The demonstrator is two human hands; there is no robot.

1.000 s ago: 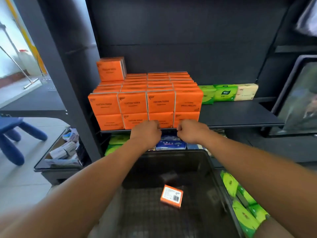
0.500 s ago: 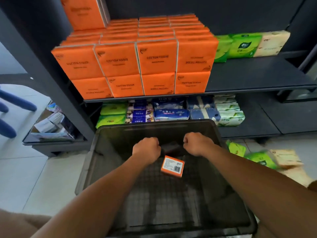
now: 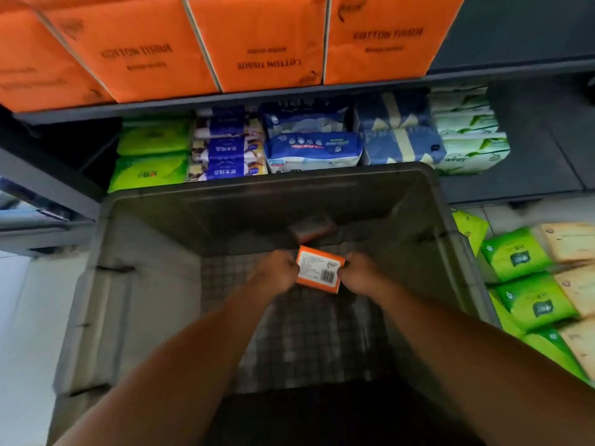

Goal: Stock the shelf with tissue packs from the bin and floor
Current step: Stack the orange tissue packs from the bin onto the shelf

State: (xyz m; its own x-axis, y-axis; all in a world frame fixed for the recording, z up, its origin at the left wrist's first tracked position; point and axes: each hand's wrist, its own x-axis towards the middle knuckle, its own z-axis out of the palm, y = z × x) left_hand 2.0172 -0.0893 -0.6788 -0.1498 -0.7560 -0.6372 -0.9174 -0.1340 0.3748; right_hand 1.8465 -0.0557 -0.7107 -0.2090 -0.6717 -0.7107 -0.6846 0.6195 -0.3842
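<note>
Gripping orange tissue pack (image 3: 319, 272) | both hands' fingers clenched on ends | long axis left-right, label up

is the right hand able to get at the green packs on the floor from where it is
Probably not directly: the right hand is deep in the bin beside the orange pack, and the bin wall stands between it and the green packs. It must lift out first.

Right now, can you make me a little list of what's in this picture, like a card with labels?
place: shop shelves with a grey bin in front
in the bin: one orange tissue pack, label side up
left hand: at the pack's left edge
right hand: at the pack's right edge
top shelf: big orange Cotton Tissue packs
lower shelf: green, blue and white packs
floor, right of bin: green and beige packs
</note>
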